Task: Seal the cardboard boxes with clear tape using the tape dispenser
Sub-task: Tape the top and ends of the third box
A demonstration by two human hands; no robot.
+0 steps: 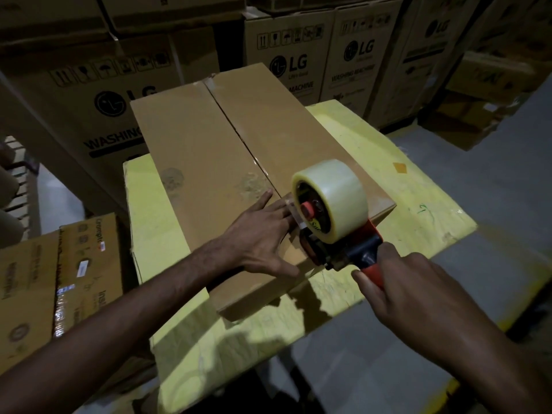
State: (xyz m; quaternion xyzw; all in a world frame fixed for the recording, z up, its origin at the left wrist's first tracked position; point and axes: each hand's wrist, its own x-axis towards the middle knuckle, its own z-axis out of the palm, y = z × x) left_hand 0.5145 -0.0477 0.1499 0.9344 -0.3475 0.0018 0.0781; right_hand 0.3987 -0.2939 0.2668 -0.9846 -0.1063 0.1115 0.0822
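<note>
A long brown cardboard box (203, 150) lies on a yellow table (418, 186), its two top flaps meeting along a centre seam that carries clear tape. My left hand (263, 234) rests flat on the box's near end, fingers straight, pressing beside the seam. My right hand (400, 285) grips the red handle of a tape dispenser (337, 234). The dispenser's head sits at the box's near edge on the seam. A large roll of clear tape (331, 198) is mounted on it.
Large printed washing-machine cartons (301, 55) are stacked behind the table. Smaller printed boxes (53, 282) stand at the left, close to the table edge. Grey floor (493, 180) shows to the right and below the table.
</note>
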